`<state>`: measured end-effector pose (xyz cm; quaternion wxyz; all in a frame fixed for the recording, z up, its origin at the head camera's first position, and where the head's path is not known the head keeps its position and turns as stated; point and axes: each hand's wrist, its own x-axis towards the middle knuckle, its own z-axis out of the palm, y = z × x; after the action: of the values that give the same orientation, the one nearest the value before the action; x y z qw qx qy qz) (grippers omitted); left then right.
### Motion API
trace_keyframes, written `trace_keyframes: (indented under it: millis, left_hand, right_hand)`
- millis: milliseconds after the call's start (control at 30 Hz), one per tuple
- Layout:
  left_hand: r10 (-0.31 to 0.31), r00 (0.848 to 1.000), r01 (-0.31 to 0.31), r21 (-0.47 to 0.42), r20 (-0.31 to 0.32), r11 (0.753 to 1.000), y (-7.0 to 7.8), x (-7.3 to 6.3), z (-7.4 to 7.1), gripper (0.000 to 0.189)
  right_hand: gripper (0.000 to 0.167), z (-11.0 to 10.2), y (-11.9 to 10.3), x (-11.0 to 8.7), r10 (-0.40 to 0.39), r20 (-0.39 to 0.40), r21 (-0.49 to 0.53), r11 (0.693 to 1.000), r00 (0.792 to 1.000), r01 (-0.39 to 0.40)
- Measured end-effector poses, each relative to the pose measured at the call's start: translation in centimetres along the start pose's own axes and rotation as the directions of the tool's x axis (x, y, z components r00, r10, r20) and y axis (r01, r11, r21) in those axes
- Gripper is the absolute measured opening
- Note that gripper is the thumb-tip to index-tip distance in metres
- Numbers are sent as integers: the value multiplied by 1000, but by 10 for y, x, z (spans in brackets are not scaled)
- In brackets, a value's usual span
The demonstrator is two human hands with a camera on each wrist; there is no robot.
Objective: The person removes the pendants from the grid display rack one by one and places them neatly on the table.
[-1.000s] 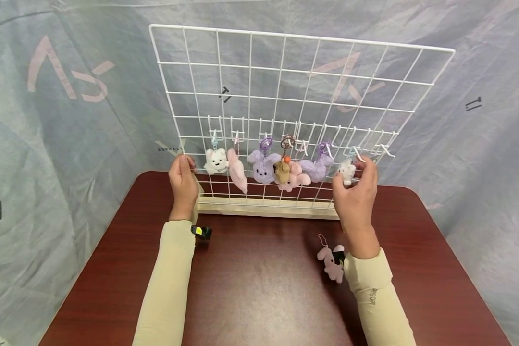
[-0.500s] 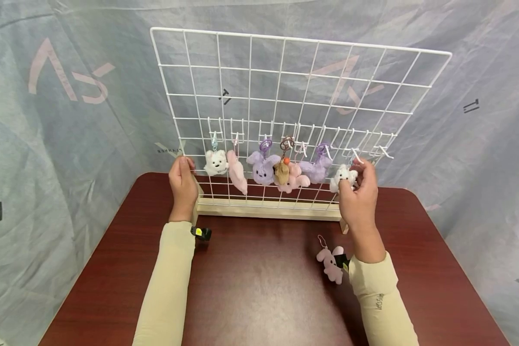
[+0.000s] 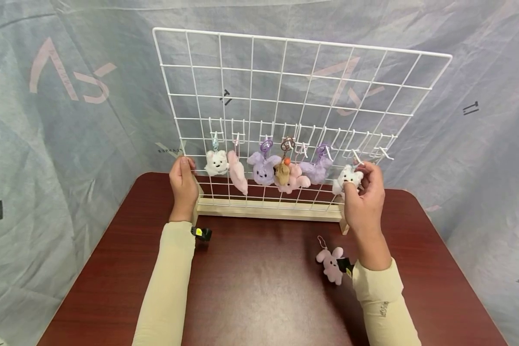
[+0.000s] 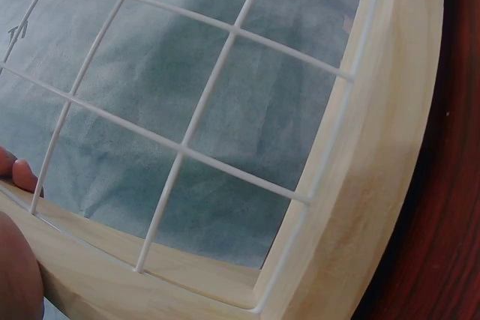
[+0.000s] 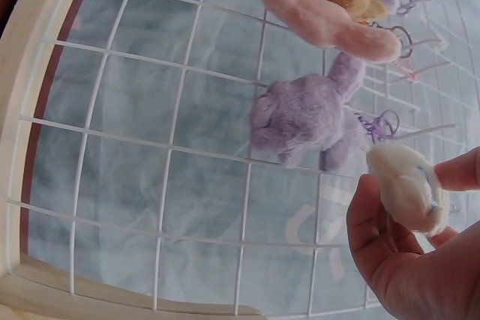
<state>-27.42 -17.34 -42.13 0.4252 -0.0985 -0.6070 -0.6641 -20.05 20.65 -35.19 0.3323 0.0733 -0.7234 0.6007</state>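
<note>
My left hand [image 3: 183, 185] grips the left side of the white wire grid [image 3: 303, 42] and its wooden frame. In the left wrist view its thumb and fingertips lie on either side of the pale wood [image 4: 390, 140]. My right hand [image 3: 365, 202] pinches a small white plush bear keychain [image 3: 347, 178], its face towards me, just below a white hook [image 3: 356, 155] near the grid's right end. The right wrist view has the bear [image 5: 405, 185] between thumb and fingers, a bit of light blue showing at its side.
Left of my right hand hang a purple plush rabbit [image 3: 264, 169], a brown plush [image 3: 281, 173], a pink plush [image 3: 237, 173] and another white bear [image 3: 216, 163]. A pink plush dog-like keychain [image 3: 332, 266] lies on the dark red table [image 3: 264, 288] by my right wrist.
The white bear has come down from the hook's level and turned its face towards me. My right hand has moved slightly down and right; my left hand has stayed in place.
</note>
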Motion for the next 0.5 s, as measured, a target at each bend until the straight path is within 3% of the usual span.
trace_keyframes:
  millis: [100,333,500]
  left_hand:
    - [7,1000,-7,6,0,1000,-2,0,0,39]
    - [2,1000,-2,37,-17,999,-29,2,-5,39]
    - [18,1000,-18,27,-5,999,-34,3,-7,40]
  right_hand:
    - [39,-1,-2,-1,-1,0,-4,1000,1000,1]
    - [32,-1,-4,-3,1,-5,-40,999,1000,-1]
    - [33,-1,-6,-3,-27,-7,-30,999,1000,27]
